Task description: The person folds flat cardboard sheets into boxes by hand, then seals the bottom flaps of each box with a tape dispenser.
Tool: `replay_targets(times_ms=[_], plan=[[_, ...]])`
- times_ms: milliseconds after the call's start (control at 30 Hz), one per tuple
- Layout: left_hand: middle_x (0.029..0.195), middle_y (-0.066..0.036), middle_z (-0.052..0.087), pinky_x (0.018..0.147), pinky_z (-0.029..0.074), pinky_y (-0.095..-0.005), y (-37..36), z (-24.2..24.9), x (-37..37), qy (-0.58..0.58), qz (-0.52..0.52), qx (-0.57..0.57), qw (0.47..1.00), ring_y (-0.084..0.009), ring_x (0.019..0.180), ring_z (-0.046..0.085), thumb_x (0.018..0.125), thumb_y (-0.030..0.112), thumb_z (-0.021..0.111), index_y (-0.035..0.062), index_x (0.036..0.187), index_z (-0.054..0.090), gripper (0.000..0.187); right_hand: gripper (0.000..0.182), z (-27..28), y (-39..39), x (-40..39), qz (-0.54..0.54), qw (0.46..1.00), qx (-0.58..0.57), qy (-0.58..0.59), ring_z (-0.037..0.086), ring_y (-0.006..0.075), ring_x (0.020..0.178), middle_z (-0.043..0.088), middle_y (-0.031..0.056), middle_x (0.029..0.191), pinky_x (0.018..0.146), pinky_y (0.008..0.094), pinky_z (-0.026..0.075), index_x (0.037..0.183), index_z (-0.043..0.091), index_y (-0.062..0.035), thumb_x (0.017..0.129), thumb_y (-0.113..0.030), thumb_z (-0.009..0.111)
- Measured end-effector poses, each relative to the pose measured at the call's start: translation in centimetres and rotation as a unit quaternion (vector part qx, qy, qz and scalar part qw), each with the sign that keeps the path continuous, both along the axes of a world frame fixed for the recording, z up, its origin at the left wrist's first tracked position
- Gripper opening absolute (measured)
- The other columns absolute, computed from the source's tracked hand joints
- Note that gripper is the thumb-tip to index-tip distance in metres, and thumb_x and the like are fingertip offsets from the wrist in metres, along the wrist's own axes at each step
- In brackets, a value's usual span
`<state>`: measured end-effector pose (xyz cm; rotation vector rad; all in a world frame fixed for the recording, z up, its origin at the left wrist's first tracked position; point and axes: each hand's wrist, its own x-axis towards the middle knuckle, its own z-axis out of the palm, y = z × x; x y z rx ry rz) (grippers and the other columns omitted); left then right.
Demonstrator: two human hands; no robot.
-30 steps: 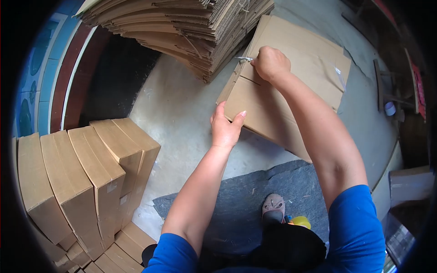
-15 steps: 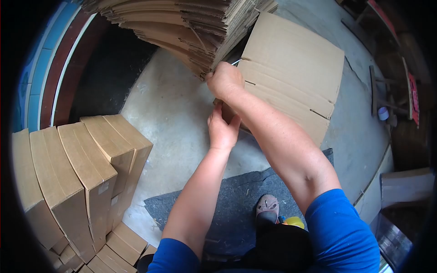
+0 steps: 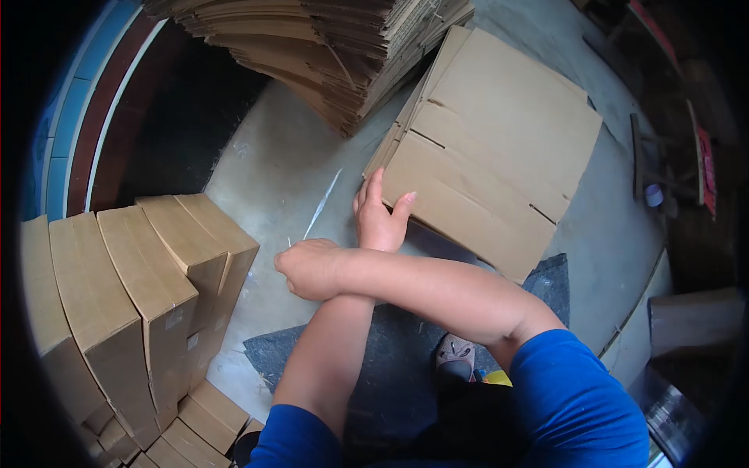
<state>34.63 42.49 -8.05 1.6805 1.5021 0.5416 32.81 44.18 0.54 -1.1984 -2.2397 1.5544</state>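
My left hand [image 3: 381, 218] has its fingers spread against the near-left edge of a stack of flat cardboard sheets [image 3: 484, 148] on the floor. My right arm crosses over my left wrist. At its end, my right hand [image 3: 307, 267] is closed around a thin whitish plastic strip [image 3: 322, 204], which stretches up and away from the fist over the concrete. Slots and crease lines show on the top sheet.
A tall pile of folded cardboard [image 3: 312, 54] stands beyond my hands. Upright closed boxes [image 3: 125, 273] line the left side, with smaller ones below. A dark mat [image 3: 398, 343] lies under my feet. Wooden furniture [image 3: 675, 156] is at the right.
My right hand has moved from the sheets' left corner down and left across my left arm, with the strip now trailing from it. The sheets have shifted slightly and more layers show.
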Motion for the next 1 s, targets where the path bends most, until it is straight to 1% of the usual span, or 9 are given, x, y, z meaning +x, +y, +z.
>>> replay_targets(times_ms=[100,233,367,467,567,667,700,833,1000], plan=[[0.144,-0.02,0.046,0.113,0.033,-0.0436,1.0,-0.7,-0.7,-0.002,-0.028,0.034,0.999,-0.037,0.133,0.04,0.083,0.028,0.077,0.0031,0.144,0.042,0.074,0.019,2.4,-6.4,4.7,-0.19,0.929,0.122,0.292,0.068,0.0345,0.086,0.069,0.0176,0.091,0.076,0.0408,0.054,0.103,0.066,0.0012,0.087,-0.003,0.056],[0.142,-0.021,0.049,0.112,0.033,-0.0403,4.0,-0.6,-1.7,-0.105,0.018,-0.069,0.992,-0.0303,0.135,0.041,0.083,0.039,0.077,0.0011,0.144,0.043,0.08,0.015,5.1,-15.8,15.8,-0.378,0.853,0.152,0.325,0.067,0.0205,0.07,0.066,0.0167,0.087,0.064,0.0323,0.055,0.103,0.063,0.0058,0.091,0.004,0.055],[0.145,-0.016,0.048,0.113,0.031,-0.0356,6.2,-0.1,-1.2,-0.269,0.103,-0.232,0.929,-0.0248,0.135,0.043,0.095,0.054,0.057,-0.0022,0.145,0.042,0.076,0.035,-1.0,-22.9,22.8,-0.751,0.614,0.104,0.22,0.057,0.0198,0.114,0.06,0.012,0.122,0.098,0.032,0.044,0.129,0.052,0.0024,0.096,-0.007,0.054],[0.145,-0.013,0.048,0.113,0.03,-0.0346,7.2,-3.1,-1.0,-0.275,0.079,-0.303,0.909,-0.0242,0.134,0.044,0.096,0.059,0.051,-0.0013,0.145,0.042,0.078,0.059,-7.6,-24.0,26.9,-0.818,0.512,-0.113,0.236,0.047,0.0173,0.129,0.051,0.0074,0.142,0.101,0.0343,0.039,0.148,0.041,-0.0059,0.099,-0.037,0.053],[0.142,-0.013,0.052,0.114,0.028,-0.0361,7.1,-1.4,-0.6,-0.258,0.054,-0.305,0.915,-0.0236,0.133,0.045,0.096,0.062,0.05,-0.0004,0.141,0.048,0.077,0.063,-8.5,-21.8,27.0,-0.723,0.544,-0.14,0.401,0.045,0.0191,0.132,0.049,0.0057,0.145,0.11,0.037,0.034,0.149,0.039,-0.0084,0.1,-0.045,0.052],[0.14,-0.014,0.054,0.114,0.029,-0.0359,7.4,1.1,-0.5,-0.234,0.064,-0.328,0.913,-0.0234,0.131,0.047,0.095,0.062,0.05,-0.0001,0.143,0.045,0.079,0.055,-6.4,-20.4,26.4,-0.712,0.538,-0.167,0.418,0.046,0.0219,0.131,0.053,0.0068,0.141,0.111,0.0395,0.036,0.142,0.048,-0.009,0.099,-0.044,0.053],[0.144,-0.017,0.05,0.116,0.026,-0.0365,7.9,1.3,-1.2,-0.214,-0.048,-0.345,0.912,-0.0237,0.135,0.043,0.094,0.064,0.051,-0.0019,0.149,0.035,0.087,0.059,-6.2,-20.2,26.6,-0.709,0.547,-0.183,0.406,0.046,0.0211,0.131,0.051,0.0089,0.141,0.111,0.0379,0.035,0.146,0.04,-0.0067,0.098,-0.037,0.058],[0.147,-0.021,0.046,0.116,0.028,-0.0355,3.4,3.0,-0.8,-0.114,-0.109,-0.332,0.93,-0.0256,0.139,0.041,0.091,0.054,0.065,-0.0057,0.153,0.021,0.097,0.06,-6.7,-19.8,26.4,-0.751,0.555,-0.164,0.317,0.056,0.0224,0.12,0.057,0.0133,0.133,0.103,0.0376,0.045,0.14,0.043,-0.004,0.092,-0.028,0.069],[0.152,-0.021,0.039,0.117,0.026,-0.0372,0.9,1.3,-0.7,-0.111,-0.053,-0.316,0.941,-0.0278,0.142,0.036,0.091,0.051,0.066,-0.0004,0.156,0.015,0.097,0.06,-7.0,-20.0,27.3,-0.76,0.575,-0.158,0.257,0.062,0.0228,0.111,0.062,0.0144,0.125,0.097,0.0368,0.049,0.136,0.047,-0.0011,0.088,-0.027,0.072]])
